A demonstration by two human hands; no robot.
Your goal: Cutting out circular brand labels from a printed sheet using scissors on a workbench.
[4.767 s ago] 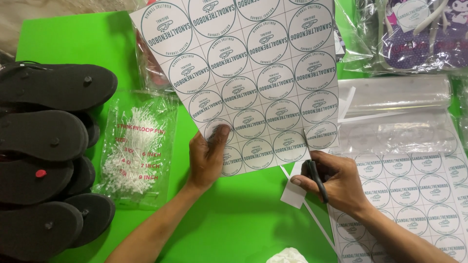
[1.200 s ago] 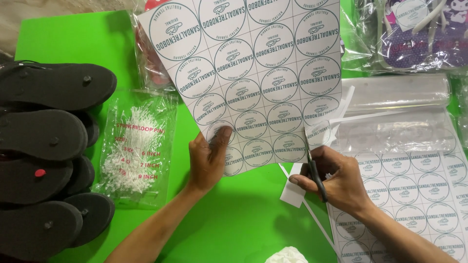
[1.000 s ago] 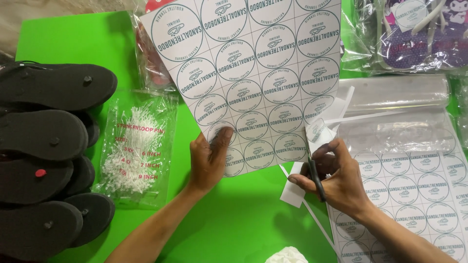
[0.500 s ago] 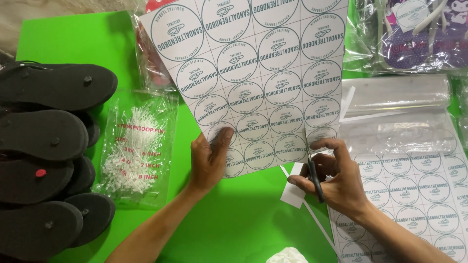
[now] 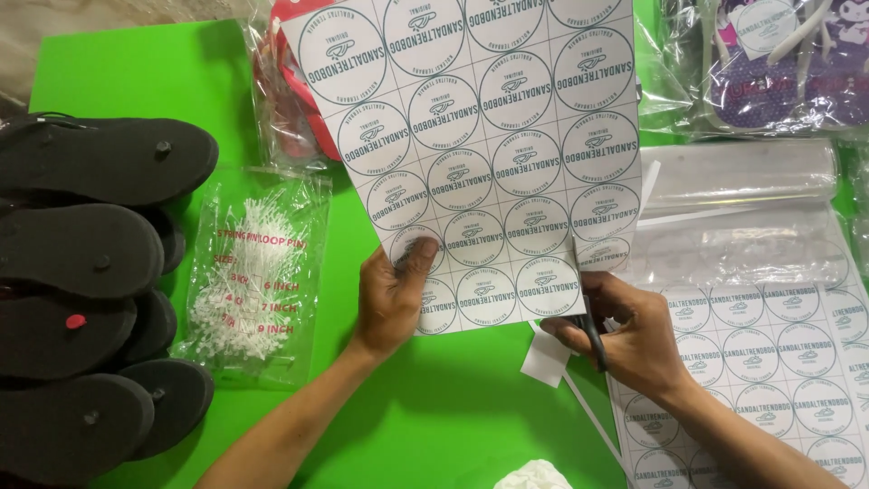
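Note:
My left hand (image 5: pixel 391 294) pinches the lower left corner of a white sheet of round printed stickers (image 5: pixel 480 145), holding it up over the green table (image 5: pixel 127 63). My right hand (image 5: pixel 629 330) grips black-handled scissors (image 5: pixel 593 337) at the sheet's lower right edge, blades running up into the paper beside the last column. A cut runs up between the columns there. Small white paper offcuts (image 5: pixel 548 358) lie below the sheet.
Black flip-flop soles (image 5: pixel 81 272) are stacked at the left. A clear bag of white plastic loop pins (image 5: pixel 253 272) lies beside them. More sticker sheets (image 5: pixel 778 362) and clear plastic bags (image 5: pixel 742 181) lie at the right; bagged sandals (image 5: pixel 769 63) sit top right.
The scissors have cut further up the sheet's right column, and the sheet has shifted slightly up and right. My left hand keeps its hold on the corner.

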